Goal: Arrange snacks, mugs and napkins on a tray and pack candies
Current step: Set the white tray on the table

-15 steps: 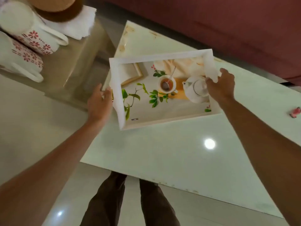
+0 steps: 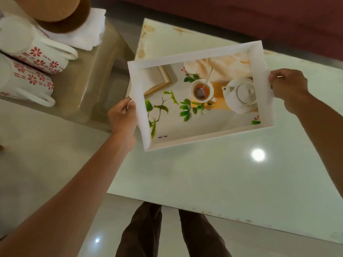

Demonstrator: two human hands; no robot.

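Pale glossy table [image 2: 213, 182], viewed from above. Left hand [image 2: 123, 115] closed on tray [image 2: 200, 52] at its left rim; right hand [image 2: 286, 87] closed on the right rim. Tray over table, holding nothing, printed tea scene inside. Far left: two mugs [image 2: 37, 54], napkins [image 2: 81, 36].
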